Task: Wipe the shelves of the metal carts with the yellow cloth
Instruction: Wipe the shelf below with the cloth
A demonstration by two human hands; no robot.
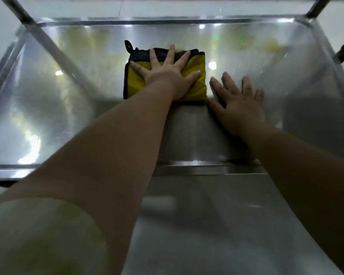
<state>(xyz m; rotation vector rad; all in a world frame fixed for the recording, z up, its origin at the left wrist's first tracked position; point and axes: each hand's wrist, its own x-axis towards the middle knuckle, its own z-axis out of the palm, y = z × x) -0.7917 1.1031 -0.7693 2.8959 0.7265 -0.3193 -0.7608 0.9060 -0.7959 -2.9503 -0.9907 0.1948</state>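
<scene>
Left grip (pixel 167 76), released and flat, pressed yellow cloth (pixel 136 84) at shelf (pixel 68 116) centre; right grip (pixel 240 108) released (bracing). Wiping of 1 shelf judged underway.

Your left hand (pixel 167 74) and right hand (pixel 240 104) are bare, and so are your forearms (pixel 117 151). Your nails (pixel 198 72) look short. A blurred yellow-green patch (pixel 48 235) covers your left upper arm, perhaps a sleeve.
</scene>
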